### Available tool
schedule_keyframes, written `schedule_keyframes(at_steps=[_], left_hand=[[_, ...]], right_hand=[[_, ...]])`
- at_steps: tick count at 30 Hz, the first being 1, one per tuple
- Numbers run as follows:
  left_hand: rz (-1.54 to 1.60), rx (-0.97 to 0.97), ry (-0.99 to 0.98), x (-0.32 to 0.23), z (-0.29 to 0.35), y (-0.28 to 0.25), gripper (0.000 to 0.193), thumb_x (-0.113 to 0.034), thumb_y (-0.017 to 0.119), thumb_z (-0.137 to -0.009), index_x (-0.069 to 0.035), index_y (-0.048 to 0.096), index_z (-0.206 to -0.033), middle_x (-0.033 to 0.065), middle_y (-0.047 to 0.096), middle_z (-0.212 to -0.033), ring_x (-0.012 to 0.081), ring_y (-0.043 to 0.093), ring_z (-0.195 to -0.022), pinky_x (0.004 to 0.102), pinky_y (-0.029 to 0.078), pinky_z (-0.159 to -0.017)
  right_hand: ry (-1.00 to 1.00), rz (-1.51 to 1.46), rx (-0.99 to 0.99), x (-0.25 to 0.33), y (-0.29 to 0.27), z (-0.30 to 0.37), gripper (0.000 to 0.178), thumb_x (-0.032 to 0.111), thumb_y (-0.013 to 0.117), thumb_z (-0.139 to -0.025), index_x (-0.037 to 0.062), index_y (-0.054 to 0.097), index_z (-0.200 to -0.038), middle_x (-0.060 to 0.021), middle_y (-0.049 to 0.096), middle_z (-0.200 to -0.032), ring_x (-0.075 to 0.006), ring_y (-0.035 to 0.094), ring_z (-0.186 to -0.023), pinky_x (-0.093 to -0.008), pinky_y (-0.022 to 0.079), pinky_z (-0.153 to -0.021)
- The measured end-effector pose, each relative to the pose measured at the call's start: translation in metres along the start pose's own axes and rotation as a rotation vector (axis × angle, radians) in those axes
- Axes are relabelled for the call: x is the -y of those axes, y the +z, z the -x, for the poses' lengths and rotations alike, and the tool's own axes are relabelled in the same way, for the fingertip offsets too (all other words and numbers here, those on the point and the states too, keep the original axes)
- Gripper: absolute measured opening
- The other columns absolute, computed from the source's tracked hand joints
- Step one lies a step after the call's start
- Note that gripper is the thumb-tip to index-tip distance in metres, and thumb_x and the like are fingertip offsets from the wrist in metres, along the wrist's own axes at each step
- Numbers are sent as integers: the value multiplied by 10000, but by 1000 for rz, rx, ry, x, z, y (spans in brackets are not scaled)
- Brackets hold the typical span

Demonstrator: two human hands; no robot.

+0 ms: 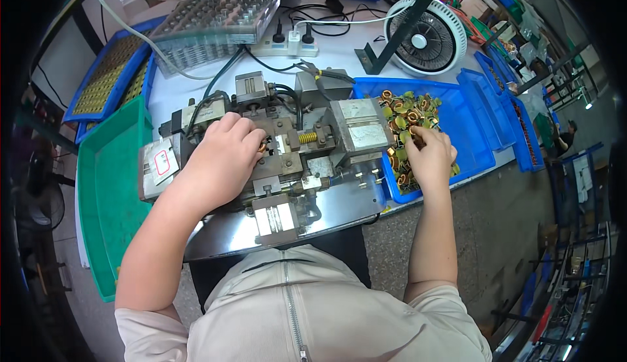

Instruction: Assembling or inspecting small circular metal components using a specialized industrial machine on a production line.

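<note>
My left hand (225, 153) reaches over a metal fixture (284, 163) with blocks, cylinders and a yellow spring (307, 138). Its fingers are closed on a small copper coil part (262, 146) at the fixture's middle, partly hidden by the fingertips. To the right, my right hand (431, 156) dips into a blue bin (467, 143). There it pinches at a pile of small coil parts (403, 110) with copper rings and yellow-green tabs. What sits between its fingertips is mostly hidden, but seems to be one of these parts.
A green tray (108, 199) stands left of the fixture. Pliers (325, 75) lie on a metal block behind it. Farther back are clear plastic trays (215, 26), a power strip (284, 48) with cables, and a white fan (428, 39) beside a dark post (405, 22).
</note>
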State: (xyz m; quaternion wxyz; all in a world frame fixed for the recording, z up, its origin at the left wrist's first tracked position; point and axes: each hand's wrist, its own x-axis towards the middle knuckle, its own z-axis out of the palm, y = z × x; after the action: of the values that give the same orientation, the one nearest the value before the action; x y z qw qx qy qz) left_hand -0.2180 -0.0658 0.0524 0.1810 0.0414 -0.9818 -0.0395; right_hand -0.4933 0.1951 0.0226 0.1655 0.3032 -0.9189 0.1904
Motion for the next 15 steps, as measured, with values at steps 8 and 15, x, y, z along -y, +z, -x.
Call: schedule_keyframes(at_steps=[8,15], left_hand=[[151,-71,-138,-6,-9,-45,249,-117,678,-911,-17,635,-1135,82,630,-1066,219,562,-933,312,487,-844],[1136,-482,-778,26,95,-101,266,-130,692,-922,-22,667,-1163,49,653,-1005,89,537,-792,194,436,-707]], right_hand=[[-21,368,-89,10,36,-23,366,423,790,-802,102,794,-978,-70,722,-986,-313,598,-1022,-468,412,-935],[-91,-60,-146,-18,38,-36,272,213,806,-765,24,759,-956,-118,733,-926,-329,673,-798,-396,539,-745]])
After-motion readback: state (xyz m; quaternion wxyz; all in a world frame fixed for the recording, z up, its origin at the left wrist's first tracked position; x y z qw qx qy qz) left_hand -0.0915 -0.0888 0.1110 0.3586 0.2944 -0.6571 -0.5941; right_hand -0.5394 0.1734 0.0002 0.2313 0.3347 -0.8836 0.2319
